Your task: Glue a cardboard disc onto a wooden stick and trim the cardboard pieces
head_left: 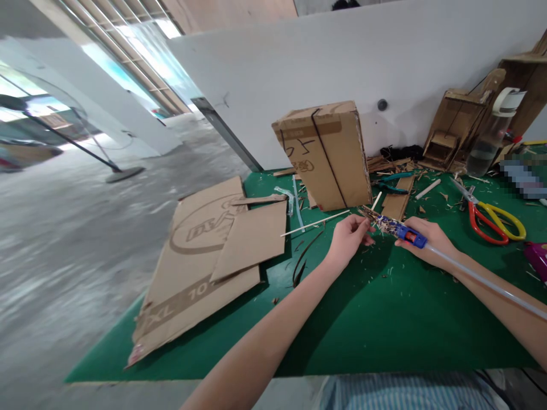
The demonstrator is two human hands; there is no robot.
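Observation:
A blue hot glue gun [413,234] lies in my right hand [429,242], fingers closed around it. Its front is littered with wood shavings, and a long translucent glue stick [482,276] runs from its rear along my forearm. Close to the nozzle, my left hand [351,236] is closed in a pinch at a small brown scrap [366,213]; what exactly sits between the fingertips is too small to make out. Just behind both hands stands an upright cardboard box [327,159] with a dark cord down its front. A thin wooden stick [316,223] lies left of my left hand.
Flat cardboard sheets [200,256] cover the left of the green table [367,330]. To the right lie scissors [491,219] with red and yellow handles, near a clear bottle [491,136] and a cardboard construction [453,125]. Teal-handled pliers [391,185] rest among scraps behind.

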